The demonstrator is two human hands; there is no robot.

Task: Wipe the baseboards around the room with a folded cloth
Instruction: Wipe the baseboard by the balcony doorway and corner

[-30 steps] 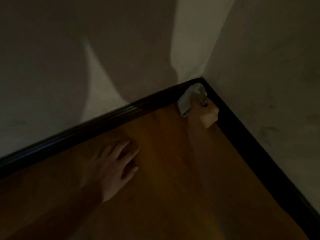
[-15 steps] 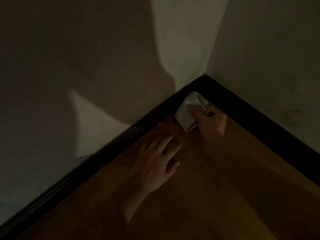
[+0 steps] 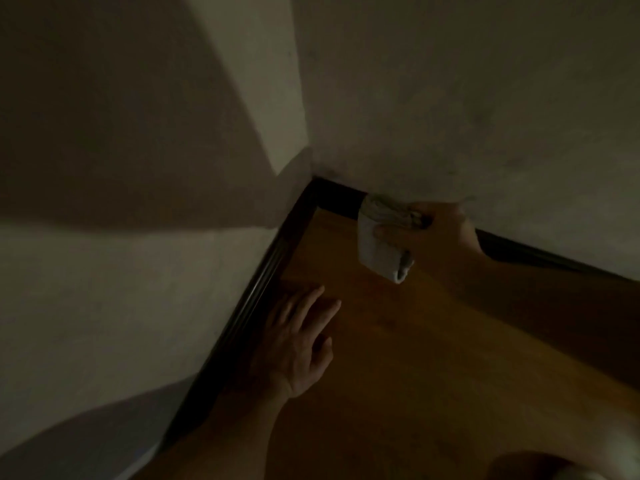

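The right hand [image 3: 441,225] holds the folded cloth [image 3: 375,245] against the right-wall baseboard [image 3: 337,199], just beside the room corner [image 3: 315,181]. Its fingers [image 3: 388,233] are curled over the cloth's front. The top of the fold lies on the board's upper edge and the lower end hangs down to the wooden floor [image 3: 433,341].

The left hand [image 3: 298,337] lies flat on the floor with its fingers spread and holds nothing. It is close to the left-wall baseboard [image 3: 256,299] and looks like a prop for the body's weight.

The wiping appears to be under way at the start of the right wall. The dark board running on to the right past the hand [image 3: 540,256] most likely remains to be done. The light is too dim to show dust, so I cannot tell whether the left-wall board is already clean, and the rest of the room is out of view.
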